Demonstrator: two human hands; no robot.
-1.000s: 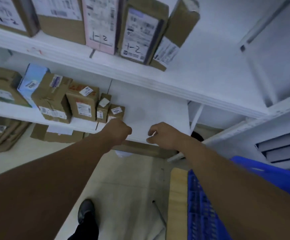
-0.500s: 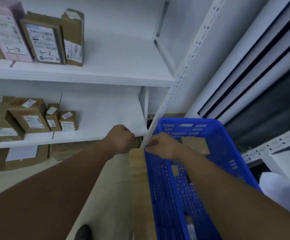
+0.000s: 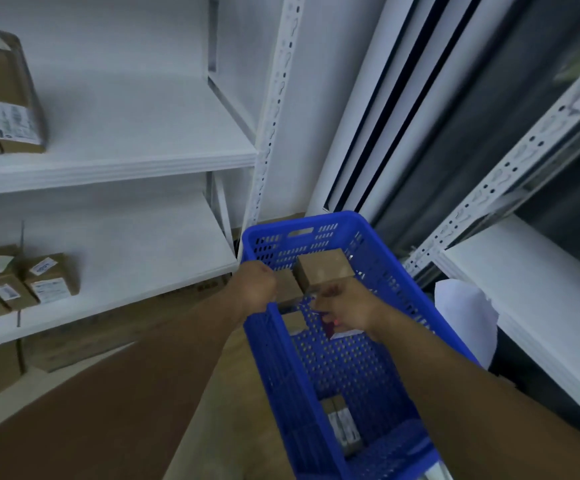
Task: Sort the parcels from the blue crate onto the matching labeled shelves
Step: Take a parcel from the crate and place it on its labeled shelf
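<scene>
Right hand (image 3: 347, 306) hovers by the cardboard box (image 3: 324, 271) in the blue crate (image 3: 388, 275), grip unclear; likely light, stiff: clasp opposite sides.

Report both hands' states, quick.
Left hand: curled at the rim of the blue crate; grip cannot be told.
Right hand: by the brown parcel; hold cannot be told.

White wall (image 3: 319, 116), dark window (image 3: 472, 150).
</scene>
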